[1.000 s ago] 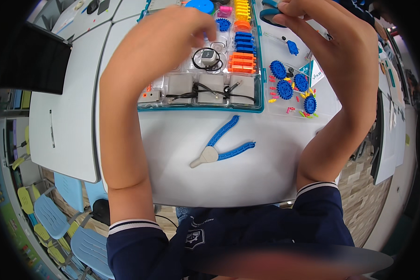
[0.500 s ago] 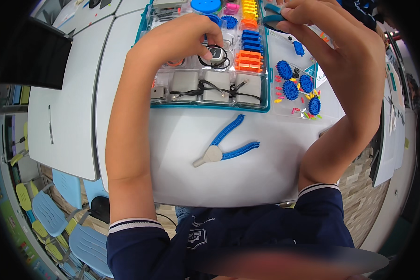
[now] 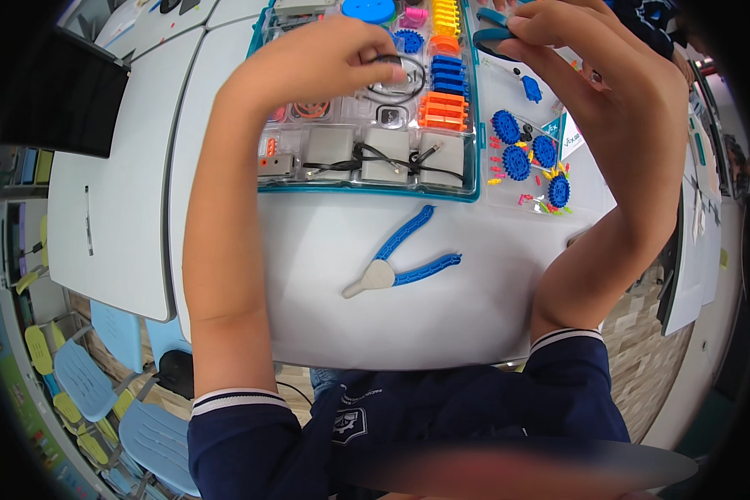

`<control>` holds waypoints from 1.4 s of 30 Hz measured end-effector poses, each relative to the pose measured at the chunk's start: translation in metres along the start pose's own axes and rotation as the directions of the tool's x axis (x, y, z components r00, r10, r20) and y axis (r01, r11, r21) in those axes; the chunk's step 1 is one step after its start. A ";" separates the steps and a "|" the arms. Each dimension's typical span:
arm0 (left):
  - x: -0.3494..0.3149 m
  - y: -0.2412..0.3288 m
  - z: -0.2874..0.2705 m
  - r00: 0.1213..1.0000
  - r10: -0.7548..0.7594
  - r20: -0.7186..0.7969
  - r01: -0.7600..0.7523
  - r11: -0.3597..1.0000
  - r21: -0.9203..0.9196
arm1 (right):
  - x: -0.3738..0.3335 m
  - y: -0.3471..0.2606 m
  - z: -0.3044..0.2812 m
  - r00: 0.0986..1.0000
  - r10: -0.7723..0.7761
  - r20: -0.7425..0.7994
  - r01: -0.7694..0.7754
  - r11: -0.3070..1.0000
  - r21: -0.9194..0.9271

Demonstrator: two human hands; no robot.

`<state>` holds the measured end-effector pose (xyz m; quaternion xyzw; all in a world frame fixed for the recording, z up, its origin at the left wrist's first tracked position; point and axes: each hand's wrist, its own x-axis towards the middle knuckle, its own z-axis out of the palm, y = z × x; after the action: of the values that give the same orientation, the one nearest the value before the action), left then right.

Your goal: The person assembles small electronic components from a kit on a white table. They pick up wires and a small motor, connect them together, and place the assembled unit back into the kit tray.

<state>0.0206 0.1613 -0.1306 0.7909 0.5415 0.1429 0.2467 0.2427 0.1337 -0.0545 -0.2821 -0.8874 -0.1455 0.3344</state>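
Note:
My left hand (image 3: pixel 354 54) is over the parts case, its thumb and fingers pinched on a thin black loop (image 3: pixel 423 81) that looks like a rubber belt. Under the loop, a small grey square part (image 3: pixel 392 117) lies in a compartment of the clear tray. My right hand (image 3: pixel 575 50) is raised at the case's upper right corner, fingers closed on teal bands (image 3: pixel 493 34). Its far fingers are partly hidden. On the white table nearer me lie blue-handled pliers (image 3: pixel 379 273), their handles spread and touched by neither hand.
The teal-edged case (image 3: pixel 367 196) holds grey blocks with black cables (image 3: pixel 383 158), orange parts (image 3: pixel 443 111) and blue parts (image 3: pixel 449 77). Right of it, a clear lid (image 3: pixel 508 198) carries blue gears (image 3: pixel 517 162) and small coloured pins. A dark monitor (image 3: pixel 58 92) stands at left.
My left hand has lifted the black loop up and away from the grey square part, which now lies uncovered in the tray. My right hand has barely moved with the teal bands.

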 end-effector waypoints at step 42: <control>-0.005 -0.192 -0.014 0.663 -0.617 -0.425 -0.189 0.412 -0.891 | -0.004 -0.026 0.019 0.957 -0.239 -0.162 0.272 0.936 0.225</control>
<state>-0.1390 0.2158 -0.2233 0.3290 0.5379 0.6591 0.4099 0.2201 0.1197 -0.0733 -0.1107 -0.9035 -0.0956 0.4029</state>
